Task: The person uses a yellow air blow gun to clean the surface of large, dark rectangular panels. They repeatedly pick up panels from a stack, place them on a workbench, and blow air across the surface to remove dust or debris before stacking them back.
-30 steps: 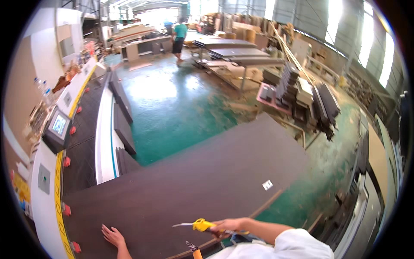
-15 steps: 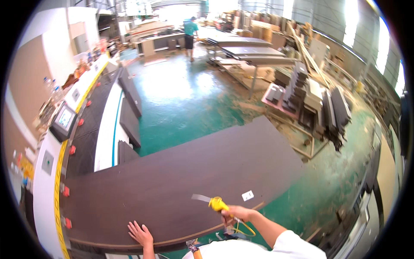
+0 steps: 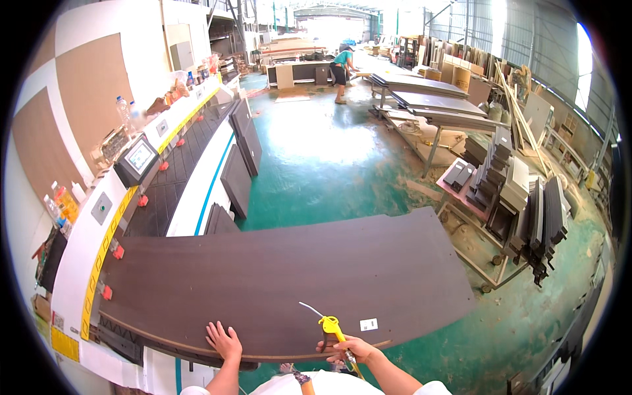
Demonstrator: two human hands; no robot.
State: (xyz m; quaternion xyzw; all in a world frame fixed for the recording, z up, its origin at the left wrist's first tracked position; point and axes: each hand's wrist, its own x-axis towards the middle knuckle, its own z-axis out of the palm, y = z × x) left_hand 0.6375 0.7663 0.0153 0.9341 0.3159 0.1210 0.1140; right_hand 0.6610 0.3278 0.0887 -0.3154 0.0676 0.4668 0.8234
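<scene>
A large dark brown panel [image 3: 289, 270] stretches across in front of me, its left end lying on the machine's bed. My left hand [image 3: 224, 342] rests flat on the panel near its front edge, fingers spread and holding nothing. In my right hand [image 3: 355, 349] is a yellow air blow gun [image 3: 331, 326], fingers wrapped round its handle. Its thin nozzle points up and to the left, above the panel. Below the hand its yellow hose runs towards my body. A small white label [image 3: 368, 324] lies on the panel, just right of the gun.
Along the left runs a white machine rail [image 3: 108, 227] with a yellow strip, red pads and a screen [image 3: 139, 157]. Dark panels [image 3: 237, 179] lean against its bed. A cart of stacked strips [image 3: 510, 187] stands right. Farther back, a person [image 3: 341, 69] bends by panel stacks [image 3: 434, 102].
The view has shifted, bringing more of the background in. My right hand and the blow gun sit lower against the panel. My left hand stays flat on it. The distant person has bent forward.
</scene>
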